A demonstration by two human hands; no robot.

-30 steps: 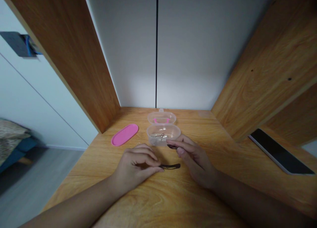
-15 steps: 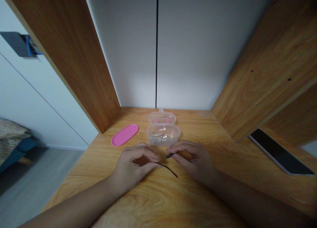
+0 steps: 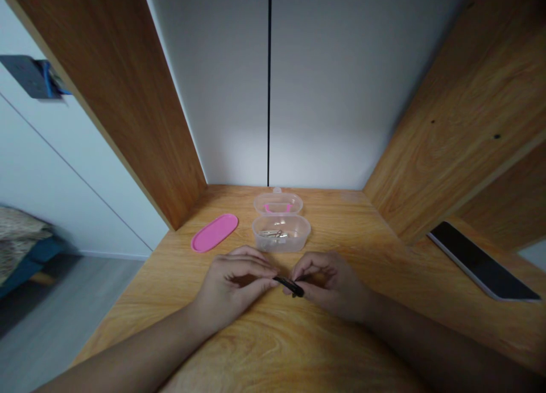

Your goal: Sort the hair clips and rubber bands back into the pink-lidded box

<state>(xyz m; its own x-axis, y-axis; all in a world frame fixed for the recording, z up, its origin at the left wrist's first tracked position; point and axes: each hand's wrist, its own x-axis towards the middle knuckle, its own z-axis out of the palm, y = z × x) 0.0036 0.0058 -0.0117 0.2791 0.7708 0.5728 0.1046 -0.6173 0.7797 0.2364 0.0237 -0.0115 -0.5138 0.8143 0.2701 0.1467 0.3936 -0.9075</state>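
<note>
My left hand (image 3: 238,282) pinches one end of a slim dark strip (image 3: 286,284) between thumb and fingers. It slants down to the right, above the tabletop. At its other end, my right hand (image 3: 326,285) has thumb and fingers closed on a small dark piece, mostly hidden by the strip and the fingertips. What kind of thing either is, I cannot tell. Just beyond the hands stands a clear plastic box (image 3: 294,243), with several thin metal pieces (image 3: 273,234) inside. Its clear lid (image 3: 278,195) lies open behind it, with a pink handle.
A pink oval tray or lid (image 3: 214,232) lies left of the box on the wooden table (image 3: 264,347). To the right rests a dark-screened tablet or phone (image 3: 482,260). Wooden panels stand at both sides, and a white cabinet front (image 3: 341,97) closes the back.
My right hand has moved slightly down toward me, bringing its small dark piece against the strip's free end. The left hand has barely moved and keeps its pinch.
</note>
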